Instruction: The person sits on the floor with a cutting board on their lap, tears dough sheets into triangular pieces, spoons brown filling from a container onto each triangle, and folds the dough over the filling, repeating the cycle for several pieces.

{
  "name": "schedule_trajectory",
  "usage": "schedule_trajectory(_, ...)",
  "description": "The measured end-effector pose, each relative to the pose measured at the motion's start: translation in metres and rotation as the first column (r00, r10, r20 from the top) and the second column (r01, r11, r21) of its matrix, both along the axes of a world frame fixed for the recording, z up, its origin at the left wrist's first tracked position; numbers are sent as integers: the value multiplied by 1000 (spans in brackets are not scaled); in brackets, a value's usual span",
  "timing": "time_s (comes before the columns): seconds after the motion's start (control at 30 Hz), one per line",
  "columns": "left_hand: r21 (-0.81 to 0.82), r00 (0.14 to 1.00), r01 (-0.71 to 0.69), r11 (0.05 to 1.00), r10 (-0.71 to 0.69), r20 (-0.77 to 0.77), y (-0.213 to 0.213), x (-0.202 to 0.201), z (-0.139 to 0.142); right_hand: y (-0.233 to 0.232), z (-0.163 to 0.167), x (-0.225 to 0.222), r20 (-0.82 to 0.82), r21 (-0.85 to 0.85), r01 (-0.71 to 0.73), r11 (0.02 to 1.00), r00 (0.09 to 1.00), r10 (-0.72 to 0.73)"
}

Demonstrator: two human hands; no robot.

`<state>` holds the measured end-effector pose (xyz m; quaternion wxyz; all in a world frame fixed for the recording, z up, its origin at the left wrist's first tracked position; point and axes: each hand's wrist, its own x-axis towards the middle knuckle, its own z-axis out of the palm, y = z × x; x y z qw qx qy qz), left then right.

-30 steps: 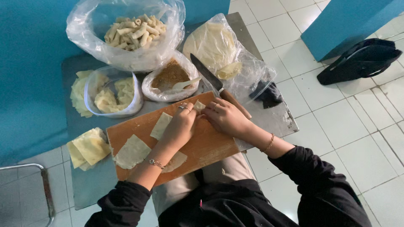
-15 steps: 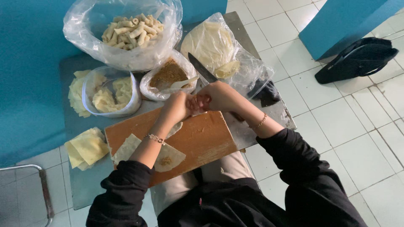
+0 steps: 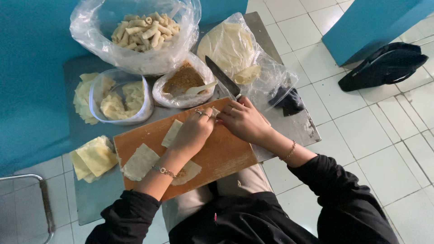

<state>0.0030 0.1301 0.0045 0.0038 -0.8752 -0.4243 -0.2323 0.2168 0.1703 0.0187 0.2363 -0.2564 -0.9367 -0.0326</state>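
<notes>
My left hand and my right hand meet at the far edge of an orange-brown cutting board, fingers pinched around a small pale wrapper roll. Flat pale wrappers lie on the board by my left forearm, one with brown filling under the wrist. A knife rests just beyond my right hand, blade pointing away.
Behind the board are a plastic bag of finished rolls, a bag of brown filling with a spoon, a bowl of wrappers and a bag of round sheets. Stacked wrappers lie left. A black bag sits on the tiled floor.
Both hands lifted together to the board's far edge half a second ago, then came back down onto the board, still working the small roll.
</notes>
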Motion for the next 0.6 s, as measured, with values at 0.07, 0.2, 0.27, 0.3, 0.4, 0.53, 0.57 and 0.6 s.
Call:
schedule_trajectory(0.07,14,1000,27,1000,-27,4,3,-2,-5,0,-1,1,2,57,-2,998,1000,2)
schedule_trajectory(0.2,35,996,32,999,-29,-86,8,-1,-14,-5,-3,2,-30,82,37,996,999,-34)
schedule_trajectory(0.27,26,999,26,999,-25,-48,12,0,-16,-9,-4,2,-82,99,78,992,994,-70)
schedule_trajectory(0.3,24,999,36,999,-36,-14,13,0,-16,-9,-4,2,-111,65,82,995,991,-74)
schedule_trajectory(0.4,-18,996,51,999,-50,69,11,-2,-12,-10,-6,2,-161,2,75,997,984,-74)
schedule_trajectory(0.53,-173,972,49,984,-7,235,13,-5,-3,-3,-10,1,-59,88,36,996,998,-31)
schedule_trajectory(0.57,-216,953,62,974,7,304,12,-6,0,-2,-11,1,-13,117,30,993,999,-29)
schedule_trajectory(0.6,-230,936,64,971,22,350,11,-6,1,-2,-13,2,25,113,26,993,999,-29)
